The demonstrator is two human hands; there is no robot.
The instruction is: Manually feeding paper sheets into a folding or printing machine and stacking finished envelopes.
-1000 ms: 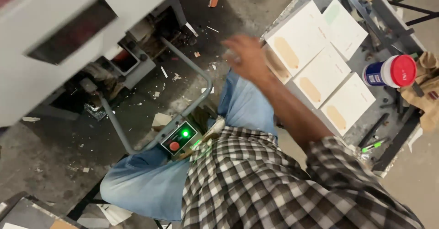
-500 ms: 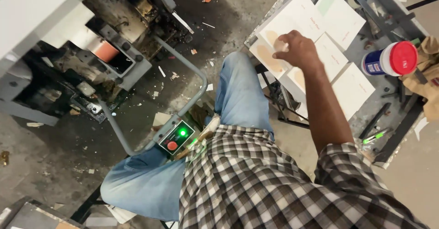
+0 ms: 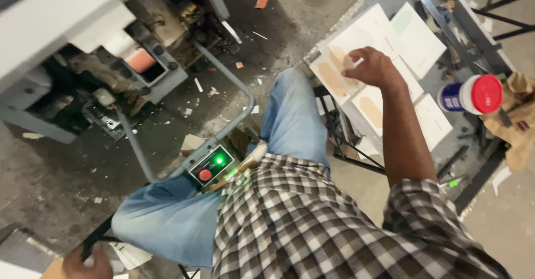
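A large grey and white machine [image 3: 100, 50] was seen beyond the control box [image 3: 212, 166], with a bent metal tube [image 3: 234, 84] running from the box up toward it. The debris-strewn concrete floor [image 3: 278, 22] was spread between the machine and the grey tabletop [image 3: 446, 145], which was placed well to the far side of the control box, past the blue-jeaned knee. On that tabletop, white sheets with tan oval patches [image 3: 356, 67] were laid in overlapping rows, well apart from the box. The right hand [image 3: 374, 67] was rested on the nearest sheets, fingers curled down onto the paper with a white edge showing between them; whether a sheet was actually pinched could not be told. A blue canister with a red lid [image 3: 471, 95] was lying on its side farther along the tabletop, beyond the sheets from the box. The control box itself was fitted with a lit green lamp and a red button. The left hand [image 3: 86, 263] was seen low below the box, closed around a dark bar [image 3: 97, 240] beside the seat.
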